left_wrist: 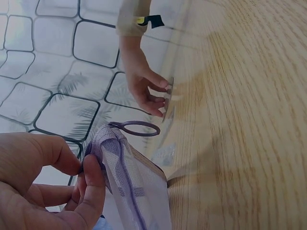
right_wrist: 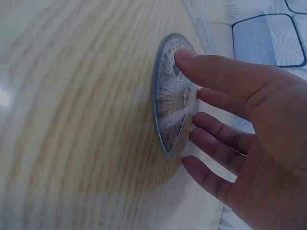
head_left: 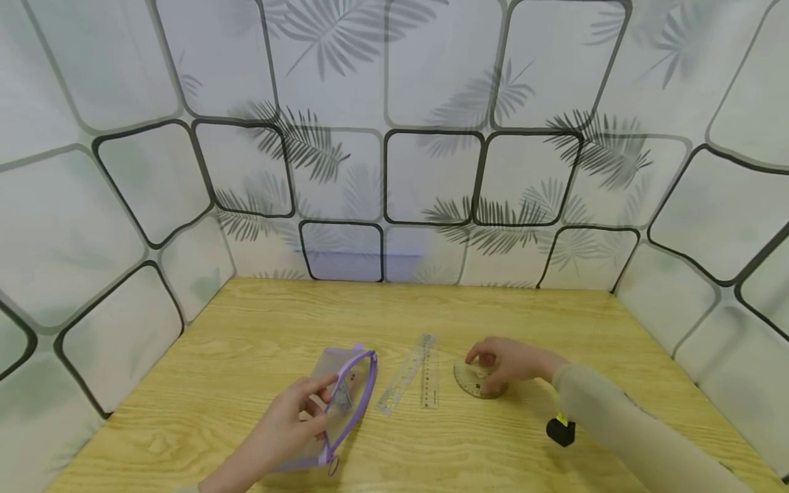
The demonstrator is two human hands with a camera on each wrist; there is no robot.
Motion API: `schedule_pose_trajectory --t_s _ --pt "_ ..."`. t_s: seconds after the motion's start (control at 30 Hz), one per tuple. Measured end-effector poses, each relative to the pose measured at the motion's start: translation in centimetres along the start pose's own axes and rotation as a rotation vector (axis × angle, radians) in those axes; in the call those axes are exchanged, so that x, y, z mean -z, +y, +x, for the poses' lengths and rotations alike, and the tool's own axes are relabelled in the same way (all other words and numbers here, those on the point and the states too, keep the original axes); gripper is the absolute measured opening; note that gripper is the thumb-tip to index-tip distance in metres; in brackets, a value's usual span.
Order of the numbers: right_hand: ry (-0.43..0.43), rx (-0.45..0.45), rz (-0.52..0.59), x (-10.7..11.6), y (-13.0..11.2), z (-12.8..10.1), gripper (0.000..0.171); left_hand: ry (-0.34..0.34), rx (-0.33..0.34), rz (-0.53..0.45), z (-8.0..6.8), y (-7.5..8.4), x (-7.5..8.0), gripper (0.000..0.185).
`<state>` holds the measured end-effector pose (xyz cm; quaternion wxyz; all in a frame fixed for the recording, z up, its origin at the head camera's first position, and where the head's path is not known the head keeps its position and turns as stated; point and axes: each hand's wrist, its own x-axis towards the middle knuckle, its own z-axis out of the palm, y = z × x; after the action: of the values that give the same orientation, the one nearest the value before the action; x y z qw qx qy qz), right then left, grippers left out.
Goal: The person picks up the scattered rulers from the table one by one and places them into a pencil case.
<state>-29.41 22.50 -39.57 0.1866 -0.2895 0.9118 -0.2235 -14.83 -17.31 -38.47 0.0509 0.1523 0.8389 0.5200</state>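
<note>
A mesh zip pouch (head_left: 368,395) with purple edging stands partly open on the table. My left hand (head_left: 290,416) pinches its near rim between thumb and fingers. Close to that grip, a purple ring (left_wrist: 139,128) hangs from the pouch's end in the left wrist view. A clear triangular piece (head_left: 342,396) shows at the pouch's mouth. To the right, my right hand (head_left: 516,359) holds a clear round-edged protractor (right_wrist: 169,91), with the thumb on its face and fingers along its straight side. Partly covered by the thumb, the protractor is low over the table.
Between the hands lie a clear straight ruler (head_left: 429,383) and a second clear ruler (head_left: 399,382), slanting and crossing near their far ends. A small black object (head_left: 561,431) with a yellow part shows beside the right sleeve. Patterned cloth (head_left: 431,178) borders the wooden table (head_left: 296,308).
</note>
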Motion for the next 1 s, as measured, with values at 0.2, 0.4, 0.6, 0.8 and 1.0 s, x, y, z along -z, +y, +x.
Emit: schedule_pose_trajectory --t_s 0.2,0.4,0.6,0.8,1.0 --pt "0.035 0.030 -0.057 -0.9 -0.1 -0.7 0.061 0.000 -0.002 0.004 0.0 0.1 0.0 0.059" --pt "0.067 0.018 -0.040 -1.5 -0.3 -1.0 0.057 -0.004 -0.007 0.009 -0.1 0.1 0.1 0.059" --pt "0.085 0.008 -0.033 -1.8 -0.4 -1.1 0.054 -0.003 -0.009 0.008 -0.1 0.0 0.0 0.059" --pt "0.101 -0.009 -0.033 -1.9 -0.3 -1.1 0.056 0.003 -0.019 0.017 0.0 0.0 0.1 0.059" --pt "0.082 -0.027 -0.011 -1.7 -0.3 -1.2 0.058 0.004 -0.022 0.014 0.0 -0.1 0.0 0.059"
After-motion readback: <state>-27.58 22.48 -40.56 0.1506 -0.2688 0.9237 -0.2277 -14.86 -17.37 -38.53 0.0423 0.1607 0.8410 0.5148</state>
